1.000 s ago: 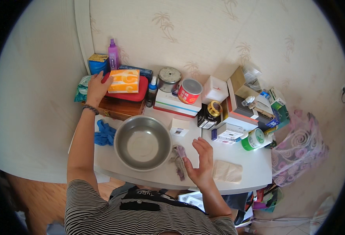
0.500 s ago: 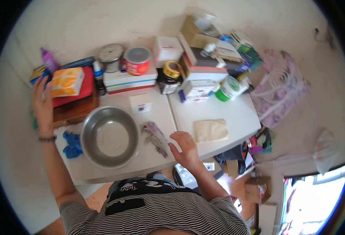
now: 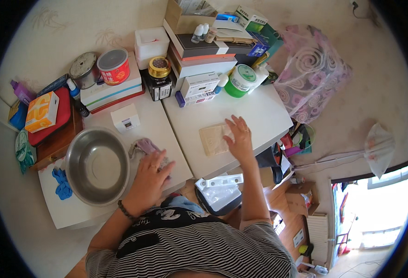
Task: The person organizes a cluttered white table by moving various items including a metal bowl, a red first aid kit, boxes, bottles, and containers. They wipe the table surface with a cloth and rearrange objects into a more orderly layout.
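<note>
My left hand (image 3: 149,180) has its fingers stretched out over a crumpled grey and purple cloth (image 3: 144,145), covering much of it. A bead bracelet circles that wrist. My right hand (image 3: 239,137) is open at the right edge of a flat beige packet (image 3: 211,140); I cannot tell if the fingertips touch it. Left of the cloth stands a wide metal basin (image 3: 73,162) with bare inner walls. A bunched blue glove-like piece (image 3: 62,184) lies at the basin's left side. A small white box (image 3: 125,118) stands behind the basin.
Along the wall stand a red tin (image 3: 113,69), a black jar with a gold lid (image 3: 159,67), a green-based tub (image 3: 241,81) and stacked boxes (image 3: 204,65). An orange and white box (image 3: 42,111) rests on a red case at left. Two white tabletops (image 3: 255,116) meet at a seam.
My left hand has left the orange and white box and come over to the cloth. My right hand has moved from beside the cloth to the beige packet. The view has turned rightward.
</note>
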A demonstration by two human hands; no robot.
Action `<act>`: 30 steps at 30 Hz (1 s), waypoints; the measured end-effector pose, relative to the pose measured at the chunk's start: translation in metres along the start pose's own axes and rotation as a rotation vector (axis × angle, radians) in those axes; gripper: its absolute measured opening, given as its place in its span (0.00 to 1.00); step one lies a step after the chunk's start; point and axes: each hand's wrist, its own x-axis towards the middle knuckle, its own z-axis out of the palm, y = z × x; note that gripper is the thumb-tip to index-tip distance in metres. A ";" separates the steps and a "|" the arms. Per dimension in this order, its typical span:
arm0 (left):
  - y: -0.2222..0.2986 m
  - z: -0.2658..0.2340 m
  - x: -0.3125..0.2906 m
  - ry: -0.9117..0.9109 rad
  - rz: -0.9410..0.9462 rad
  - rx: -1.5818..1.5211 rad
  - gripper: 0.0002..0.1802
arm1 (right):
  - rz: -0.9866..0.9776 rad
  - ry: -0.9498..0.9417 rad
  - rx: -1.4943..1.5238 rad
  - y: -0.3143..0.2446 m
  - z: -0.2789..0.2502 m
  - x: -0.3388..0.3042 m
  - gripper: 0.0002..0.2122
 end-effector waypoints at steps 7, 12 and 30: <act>-0.024 0.048 0.020 0.069 -0.217 0.020 0.19 | 0.048 -0.109 0.068 0.052 0.021 -0.013 0.15; -0.023 0.048 0.117 0.362 -0.012 0.140 0.26 | 0.185 0.190 0.300 0.055 -0.006 -0.031 0.11; 0.023 0.133 0.159 -0.138 0.018 0.289 0.40 | 0.515 0.738 0.107 0.135 -0.124 -0.160 0.07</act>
